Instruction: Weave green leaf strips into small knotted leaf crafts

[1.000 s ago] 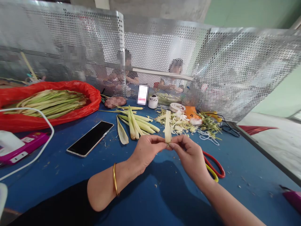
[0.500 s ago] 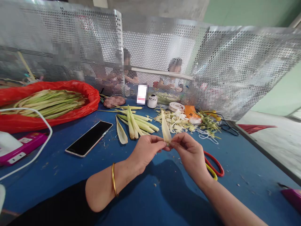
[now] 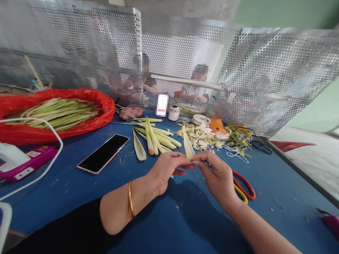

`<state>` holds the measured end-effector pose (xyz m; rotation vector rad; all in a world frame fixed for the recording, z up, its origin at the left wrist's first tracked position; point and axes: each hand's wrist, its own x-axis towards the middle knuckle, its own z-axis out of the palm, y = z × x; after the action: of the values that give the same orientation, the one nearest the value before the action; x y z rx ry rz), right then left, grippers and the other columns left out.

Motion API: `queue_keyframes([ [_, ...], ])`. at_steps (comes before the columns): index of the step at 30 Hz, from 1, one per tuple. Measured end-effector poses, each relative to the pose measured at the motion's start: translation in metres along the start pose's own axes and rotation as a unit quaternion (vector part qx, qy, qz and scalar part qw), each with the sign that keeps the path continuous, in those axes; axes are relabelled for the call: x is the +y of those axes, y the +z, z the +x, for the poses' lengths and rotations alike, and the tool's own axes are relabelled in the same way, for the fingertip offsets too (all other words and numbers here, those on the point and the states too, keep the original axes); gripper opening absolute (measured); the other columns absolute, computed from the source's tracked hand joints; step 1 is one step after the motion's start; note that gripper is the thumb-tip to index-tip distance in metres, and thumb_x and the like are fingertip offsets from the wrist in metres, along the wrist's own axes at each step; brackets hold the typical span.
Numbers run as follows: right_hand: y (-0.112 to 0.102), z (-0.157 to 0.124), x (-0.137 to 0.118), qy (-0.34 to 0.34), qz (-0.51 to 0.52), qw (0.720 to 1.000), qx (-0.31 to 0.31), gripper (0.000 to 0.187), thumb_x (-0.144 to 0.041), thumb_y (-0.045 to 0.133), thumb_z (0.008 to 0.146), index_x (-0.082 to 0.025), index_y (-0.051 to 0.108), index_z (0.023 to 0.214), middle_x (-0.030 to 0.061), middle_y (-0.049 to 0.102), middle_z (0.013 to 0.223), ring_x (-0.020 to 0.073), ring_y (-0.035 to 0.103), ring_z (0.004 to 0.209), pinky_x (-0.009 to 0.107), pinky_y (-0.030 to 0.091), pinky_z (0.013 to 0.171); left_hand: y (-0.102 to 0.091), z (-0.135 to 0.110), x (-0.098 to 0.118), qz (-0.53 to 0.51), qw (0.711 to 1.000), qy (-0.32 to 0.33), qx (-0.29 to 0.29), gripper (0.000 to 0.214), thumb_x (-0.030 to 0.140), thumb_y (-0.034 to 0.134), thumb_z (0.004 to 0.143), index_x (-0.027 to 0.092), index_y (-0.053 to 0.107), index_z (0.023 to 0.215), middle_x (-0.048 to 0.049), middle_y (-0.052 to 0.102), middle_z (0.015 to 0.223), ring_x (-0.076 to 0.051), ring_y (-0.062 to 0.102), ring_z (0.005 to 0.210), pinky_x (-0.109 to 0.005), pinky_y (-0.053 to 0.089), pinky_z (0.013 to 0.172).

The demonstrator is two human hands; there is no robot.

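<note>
Both hands meet over the middle of the blue table, pinching the base of one pale, pointed plant leaf, its tip upward. My left hand, with a gold bangle at the wrist, grips the base from the left. From the right, my right hand pinches the same end between thumb and forefinger. Just beyond lie several pale green leaf stalks and a single loose husk-like leaf. Scissors with red and yellow handles lie partly hidden behind my right hand.
At left sit a red bag of long green leaves, a phone and a purple power strip. Plant scraps, a tape roll and a white jar lie farther back. People sit behind a perforated metal screen.
The view has shifted slightly, so most things appear a little to the right. My fingers have shifted slightly at the leaf's base, still holding it.
</note>
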<state>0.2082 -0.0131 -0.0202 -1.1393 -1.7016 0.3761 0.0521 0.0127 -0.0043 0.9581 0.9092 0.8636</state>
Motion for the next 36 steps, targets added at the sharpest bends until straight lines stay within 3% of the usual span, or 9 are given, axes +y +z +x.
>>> queue_keyframes([
  [7,0.001,0.001,-0.005,0.082,0.051,0.995,0.008,0.012,-0.024,0.058,0.086,-0.022,0.062,0.075,0.0011,0.066,0.074,0.0177,0.060,0.071,0.029,0.047,0.068,0.004,-0.001,-0.001,0.104,0.988,0.109,0.032,0.008,0.022,0.065,0.070,0.018,0.072,0.067,-0.0020,0.072,0.068,-0.018,0.066,0.076,-0.026,0.046,0.071],
  [11,0.003,0.000,-0.008,0.120,0.073,0.990,0.027,0.011,-0.025,0.061,0.083,-0.022,0.062,0.072,0.0006,0.065,0.069,0.0174,0.059,0.067,0.029,0.047,0.065,0.004,0.001,-0.005,0.137,0.981,0.132,0.034,0.011,0.021,0.064,0.071,0.018,0.073,0.066,-0.0022,0.073,0.069,-0.019,0.067,0.074,-0.027,0.047,0.073],
  [24,0.006,-0.001,-0.001,0.116,0.105,0.987,0.039,0.006,-0.021,0.062,0.082,-0.022,0.060,0.076,-0.0022,0.062,0.067,0.0152,0.057,0.065,0.026,0.046,0.062,0.006,0.000,-0.003,0.108,0.989,0.092,0.027,0.011,0.022,0.065,0.070,0.016,0.073,0.066,-0.0029,0.072,0.066,-0.017,0.065,0.071,-0.025,0.045,0.071],
  [30,0.002,-0.001,0.003,0.034,0.054,0.998,-0.003,0.007,-0.019,0.062,0.085,-0.023,0.067,0.083,-0.0008,0.066,0.080,0.0158,0.059,0.077,0.027,0.046,0.072,0.002,0.001,-0.002,0.056,0.997,0.050,0.023,0.014,0.024,0.064,0.070,0.016,0.067,0.058,-0.0020,0.068,0.060,-0.013,0.059,0.065,-0.025,0.042,0.066],
  [36,0.002,-0.001,0.005,0.006,0.045,0.999,0.010,0.010,-0.016,0.061,0.085,-0.023,0.066,0.079,-0.0014,0.065,0.078,0.0146,0.058,0.076,0.026,0.045,0.072,0.001,0.002,-0.003,0.027,0.999,0.027,0.026,0.008,0.024,0.068,0.067,0.016,0.069,0.068,-0.0015,0.069,0.068,-0.017,0.065,0.077,-0.025,0.043,0.067],
])
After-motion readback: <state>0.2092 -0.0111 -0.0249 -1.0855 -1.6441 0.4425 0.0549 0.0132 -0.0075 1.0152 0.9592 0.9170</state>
